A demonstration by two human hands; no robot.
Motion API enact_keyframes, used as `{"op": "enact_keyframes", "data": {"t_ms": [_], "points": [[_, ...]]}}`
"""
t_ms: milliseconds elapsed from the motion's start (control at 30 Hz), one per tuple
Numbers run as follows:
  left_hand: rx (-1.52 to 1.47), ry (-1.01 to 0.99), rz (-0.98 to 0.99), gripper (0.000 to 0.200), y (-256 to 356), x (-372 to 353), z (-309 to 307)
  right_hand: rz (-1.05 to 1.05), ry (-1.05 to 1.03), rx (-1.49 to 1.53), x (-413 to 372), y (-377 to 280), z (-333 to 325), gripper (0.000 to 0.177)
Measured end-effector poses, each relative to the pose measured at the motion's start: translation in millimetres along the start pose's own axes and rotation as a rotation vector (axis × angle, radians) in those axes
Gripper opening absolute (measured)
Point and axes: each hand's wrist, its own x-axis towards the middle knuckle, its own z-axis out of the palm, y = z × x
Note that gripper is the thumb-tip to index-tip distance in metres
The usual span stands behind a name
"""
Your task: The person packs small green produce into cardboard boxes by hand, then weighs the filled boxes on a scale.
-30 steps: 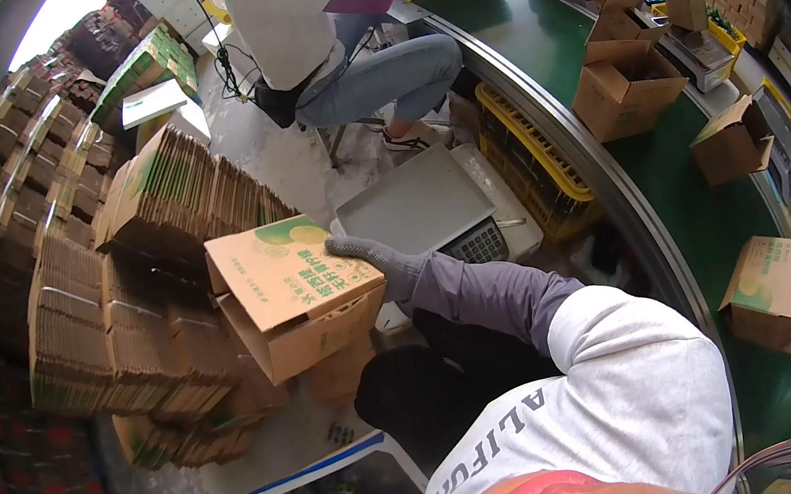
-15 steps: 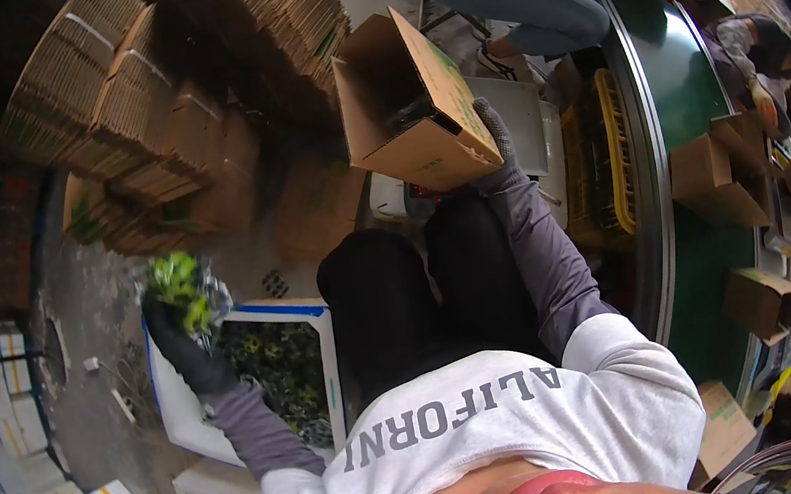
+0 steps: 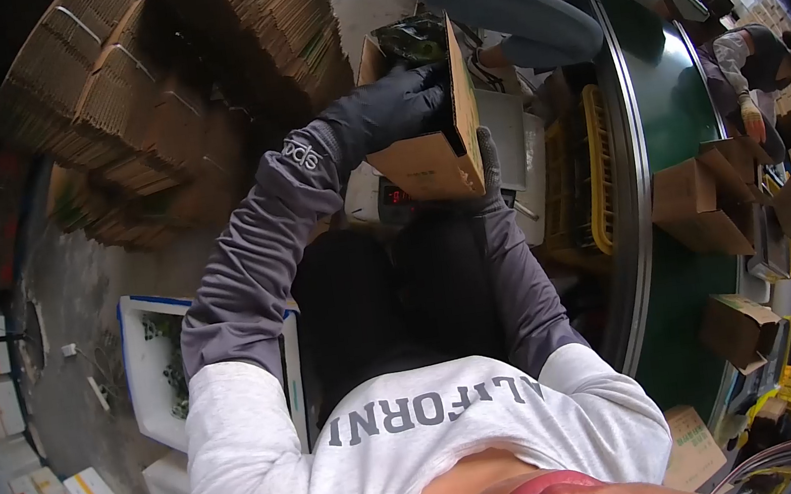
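My left hand (image 3: 397,107), in a dark glove, reaches into the mouth of a small open cardboard box (image 3: 425,168). Its fingers are pressed together against a clear bag of greens (image 3: 413,40) at the box's far side; their tips are partly hidden. My right hand (image 3: 491,164), in a grey glove, grips the box's right side near its lower corner. The box is tilted above a scale (image 3: 394,199) with a red display, just beyond my knees. A white foam crate (image 3: 148,379) with greens stands left of my legs, partly covered by my left arm.
Stacks of flattened cardboard (image 3: 103,76) stand at the upper left. A green conveyor (image 3: 686,289) runs along the right, with open boxes (image 3: 705,206). A yellow crate (image 3: 595,171) is beside it. One person (image 3: 524,10) sits ahead; another (image 3: 743,81) is across the conveyor.
My left hand has swung from above the foam crate into the cardboard box, bringing the bag of greens. The box has turned more upright in my right hand, and the scale's display has come into view.
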Motion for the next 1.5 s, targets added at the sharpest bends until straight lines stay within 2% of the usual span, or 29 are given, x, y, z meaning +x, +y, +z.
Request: {"op": "enact_keyframes", "data": {"t_ms": [67, 167, 200, 300, 333, 433, 467, 567, 600, 700, 767, 833, 867, 967, 1067, 1167, 1233, 1267, 1333, 1367, 1400, 1433, 1500], "points": [[0.034, -0.144, -0.263, 0.044, 4, 16, 1, -0.03, 0.019, 0.041, -7, -9, -12, 0.049], [0.221, 0.233, -0.277, 0.041, 38, 8, -10, -0.025, -0.034, 0.151, -10, -24, -29, 0.05], [0.147, 0.472, -0.133, 0.033, 28, 13, -1, -0.011, -0.046, 0.159, -12, -26, -23, 0.051], [0.726, 0.103, -0.121, 0.024, 7, 26, 11, 0.084, -0.087, 0.192, -19, -28, -23, 0.054], [0.758, 0.072, -0.1, 0.025, 4, 27, 19, 0.12, -0.106, 0.203, -20, -30, -23, 0.055], [0.542, -0.153, -0.102, 0.027, -13, 39, 18, 0.124, -0.054, 0.209, -31, -27, -19, 0.055], [0.536, -0.264, -0.098, 0.028, -29, 47, 20, 0.131, -0.017, 0.205, -31, -28, -31, 0.053], [0.457, -0.411, -0.1, 0.024, -50, 60, 32, 0.04, 0.107, 0.085, -30, -31, -70, 0.051], [0.471, -0.45, -0.28, 0.029, -33, 67, 27, 0.001, 0.145, 0.026, -28, -33, -68, 0.051], [0.114, 0.269, 0.062, 0.027, -19, 43, 21, -0.087, 0.148, 0.044, -25, -40, -51, 0.053], [-0.354, 0.507, -0.262, 0.036, -7, 6, 37, -0.085, 0.062, 0.053, -24, -51, -64, 0.057], [-0.333, 0.356, -0.305, 0.044, -14, -27, 64, -0.09, 0.04, -0.024, -21, -58, -69, 0.059], [-0.32, 0.284, -0.333, 0.049, -16, -36, 72, -0.046, 0.098, -0.106, -18, -60, -73, 0.06], [-0.54, 0.448, -0.341, 0.051, -1, -5, 62, 0.082, 0.24, -0.359, -14, -58, -71, 0.064], [-0.699, 0.421, -0.319, 0.051, -17, 28, 49, 0.174, 0.341, -0.599, -1, -50, -5, 0.064], [-0.525, 0.16, -0.155, 0.047, -73, 51, 59, 0.475, 0.491, -0.478, -13, -42, 7, 0.055], [-0.263, -0.114, -0.479, 0.043, -93, 57, 89, 0.473, 0.345, -0.816, -27, -40, -11, 0.055], [-0.358, -0.032, -0.423, 0.043, -115, 59, 104, 0.474, 0.263, -0.982, -34, -42, -18, 0.056], [-0.54, 0.137, -0.305, 0.043, -146, 62, 123, 0.461, 0.435, -0.966, -45, -51, -3, 0.056], [-0.492, 0.154, -0.265, 0.043, -149, 58, 127, 0.461, 0.526, -0.958, -50, -58, 11, 0.056], [-0.446, 0.168, -0.235, 0.043, -138, 57, 122, 0.481, 0.325, -0.724, -48, -67, 39, 0.059], [-0.398, 0.183, -0.209, 0.044, -128, 55, 117, 0.437, 0.272, -0.711, -51, -74, 45, 0.059], [-0.366, 0.187, -0.342, 0.047, -128, 48, 120, 0.349, 0.167, -0.669, -58, -88, 43, 0.06]]}}
